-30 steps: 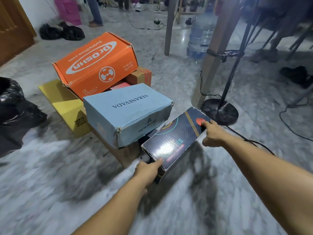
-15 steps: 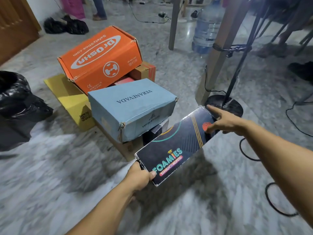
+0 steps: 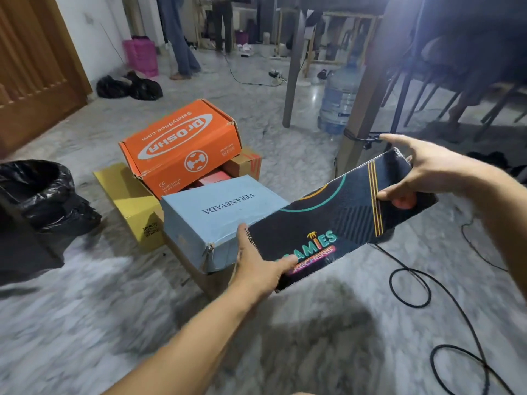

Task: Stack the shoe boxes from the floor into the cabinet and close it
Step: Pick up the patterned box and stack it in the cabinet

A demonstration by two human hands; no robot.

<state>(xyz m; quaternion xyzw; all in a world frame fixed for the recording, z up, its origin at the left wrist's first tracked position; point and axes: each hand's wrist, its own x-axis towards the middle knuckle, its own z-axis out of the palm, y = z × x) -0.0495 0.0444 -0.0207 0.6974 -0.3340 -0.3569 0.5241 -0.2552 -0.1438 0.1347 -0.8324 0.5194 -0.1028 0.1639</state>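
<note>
The long black printed cardboard shoe box [image 3: 336, 220] hangs tilted above the floor [image 3: 85, 323], right of the pale blue box [image 3: 216, 220]. Left hand [image 3: 256, 266] and right hand [image 3: 427, 172] fingers clasp its ends. Probably light, stiff, slightly slick; end grips suit.

This looks like a room in a home: a marble floor [image 3: 285, 143], a wooden door [image 3: 34, 81] left of the water jug [image 3: 338, 101], chairs [image 3: 470, 81] to its right.
</note>
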